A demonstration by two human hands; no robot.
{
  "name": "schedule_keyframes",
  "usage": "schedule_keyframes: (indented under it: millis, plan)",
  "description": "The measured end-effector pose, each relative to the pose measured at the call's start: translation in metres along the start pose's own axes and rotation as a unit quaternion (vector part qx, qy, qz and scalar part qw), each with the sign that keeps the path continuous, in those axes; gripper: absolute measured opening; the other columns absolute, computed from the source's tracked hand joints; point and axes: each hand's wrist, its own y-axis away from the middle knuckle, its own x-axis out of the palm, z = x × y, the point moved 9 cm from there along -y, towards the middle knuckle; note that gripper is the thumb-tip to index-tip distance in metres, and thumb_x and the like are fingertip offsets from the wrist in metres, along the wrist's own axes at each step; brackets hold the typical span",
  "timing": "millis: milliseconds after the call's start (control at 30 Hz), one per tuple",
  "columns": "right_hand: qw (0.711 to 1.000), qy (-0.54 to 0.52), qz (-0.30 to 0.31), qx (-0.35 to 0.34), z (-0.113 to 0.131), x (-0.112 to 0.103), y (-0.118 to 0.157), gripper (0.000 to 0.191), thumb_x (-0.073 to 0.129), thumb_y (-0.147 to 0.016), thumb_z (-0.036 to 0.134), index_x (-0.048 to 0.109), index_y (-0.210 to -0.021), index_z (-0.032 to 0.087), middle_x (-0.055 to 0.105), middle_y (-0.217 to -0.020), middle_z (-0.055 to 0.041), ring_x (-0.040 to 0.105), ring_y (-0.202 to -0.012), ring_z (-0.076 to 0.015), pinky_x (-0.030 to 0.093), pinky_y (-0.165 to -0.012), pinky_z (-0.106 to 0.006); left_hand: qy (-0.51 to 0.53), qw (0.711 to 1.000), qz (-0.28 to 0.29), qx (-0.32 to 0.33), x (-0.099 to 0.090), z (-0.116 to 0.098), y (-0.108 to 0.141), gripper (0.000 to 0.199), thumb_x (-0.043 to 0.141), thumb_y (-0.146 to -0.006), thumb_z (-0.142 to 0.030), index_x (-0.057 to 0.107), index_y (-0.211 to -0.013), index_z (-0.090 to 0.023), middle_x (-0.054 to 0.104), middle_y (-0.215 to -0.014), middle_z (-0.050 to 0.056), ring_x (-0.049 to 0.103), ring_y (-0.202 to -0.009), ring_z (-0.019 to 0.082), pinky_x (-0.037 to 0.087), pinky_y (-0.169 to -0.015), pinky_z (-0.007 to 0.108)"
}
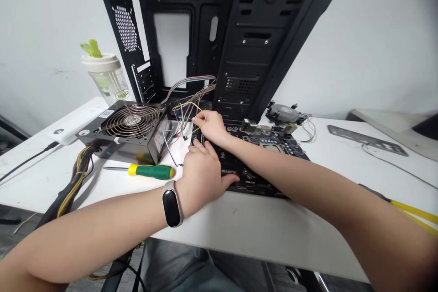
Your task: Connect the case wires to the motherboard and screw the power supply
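A black motherboard point(251, 180) with gold lettering lies on the white table, partly covered by both arms. My left hand point(203, 164) grips its near left corner, the thumb along the front edge and the fingers at the left edge. At the board's far left corner, my right hand point(211, 125) is pinched on a thin wire point(204, 118); the plug end is hidden by the fingers. That wire runs from a bundle of coloured wires point(196, 96) coming out of the black computer case point(267, 18). A loose blue wire point(169, 148) lies beside my left hand.
Left of my hands stand a power supply point(137, 127) and a green-yellow screwdriver point(150, 171). Behind are a lidded cup point(107, 77) and a white power strip point(75, 123). To the right lie a CPU cooler point(282, 113), an I/O shield point(367, 140) and yellow-handled pliers point(414, 210).
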Motion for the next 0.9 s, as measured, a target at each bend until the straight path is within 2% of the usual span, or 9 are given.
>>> schedule_keyframes:
  millis: [567,700,900]
  plan:
    - [0.999,-0.050,-0.006,0.020,-0.006,-0.002,-0.003,0.010,0.063,-0.074,0.019,0.065,-0.065,0.014,0.061,-0.062,0.0003,0.053,-0.060,-0.0115,0.039,-0.063,-0.026,-0.020,1.000,-0.001,-0.008,0.002,0.000,-0.002,0.102,0.038,-0.083,-0.074,0.031,-0.140,0.010,0.040,-0.134,0.040,0.054,-0.111,0.045,0.049,-0.075,0.041]
    - [0.997,-0.074,0.004,0.028,-0.010,0.002,-0.004,0.012,0.064,-0.074,0.020,0.061,-0.064,0.014,0.056,-0.057,0.0024,0.050,-0.055,-0.0103,0.039,-0.060,-0.025,-0.020,1.000,0.001,-0.008,0.001,0.000,-0.002,0.102,0.037,-0.083,-0.074,0.032,-0.139,0.011,0.042,-0.132,0.040,0.058,-0.104,0.042,0.049,-0.072,0.038]
    - [0.992,-0.117,0.033,0.032,-0.008,0.009,-0.006,0.019,0.054,-0.082,0.028,0.059,-0.069,0.016,0.049,-0.051,0.0052,0.045,-0.045,-0.0078,0.037,-0.050,-0.021,-0.015,1.000,-0.006,-0.007,-0.002,0.002,-0.002,0.102,0.037,-0.082,-0.075,0.035,-0.139,0.010,0.048,-0.128,0.038,0.060,-0.099,0.037,0.047,-0.069,0.034]
